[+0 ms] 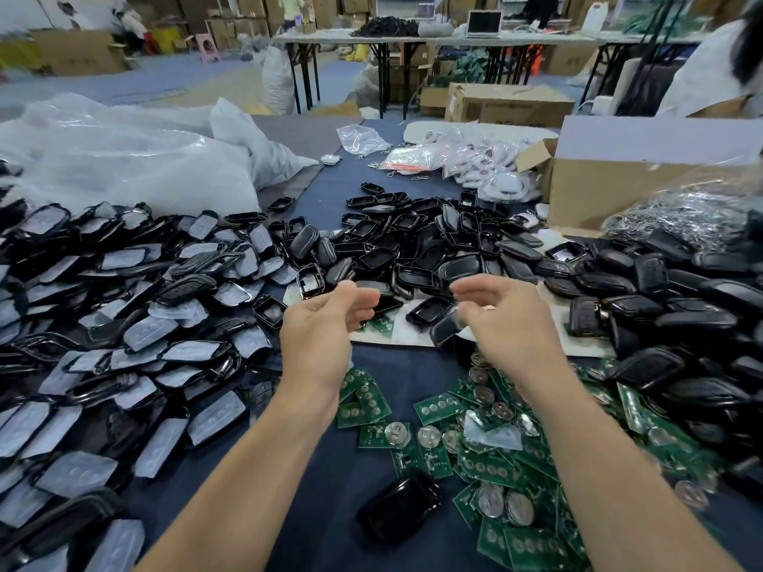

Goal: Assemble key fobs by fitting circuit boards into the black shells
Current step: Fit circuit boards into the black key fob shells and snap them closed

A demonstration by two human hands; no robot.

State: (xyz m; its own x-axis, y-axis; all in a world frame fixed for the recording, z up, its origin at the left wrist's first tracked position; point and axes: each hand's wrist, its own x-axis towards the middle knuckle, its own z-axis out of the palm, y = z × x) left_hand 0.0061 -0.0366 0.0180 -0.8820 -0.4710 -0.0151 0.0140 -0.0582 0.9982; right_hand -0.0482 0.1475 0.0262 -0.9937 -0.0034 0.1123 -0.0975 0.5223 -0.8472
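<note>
My left hand (326,324) and my right hand (503,319) hover side by side above the table's middle, fingers curled and apart, with nothing in either. Beyond the fingertips lies a heap of empty black shells (417,241). A pile of green circuit boards (495,443) with round silver coin cells lies under my right forearm. One glossy black shell (398,513) rests alone on the dark cloth between my forearms. To the left spreads a pile of black shells with translucent button pads (124,324).
More black fob shells (660,307) are heaped on the right. Clear plastic bags (124,158) sit at the back left, an open cardboard box (619,187) and a bag of metal rings (681,216) at the back right. Packaged white items (483,167) lie behind the shells.
</note>
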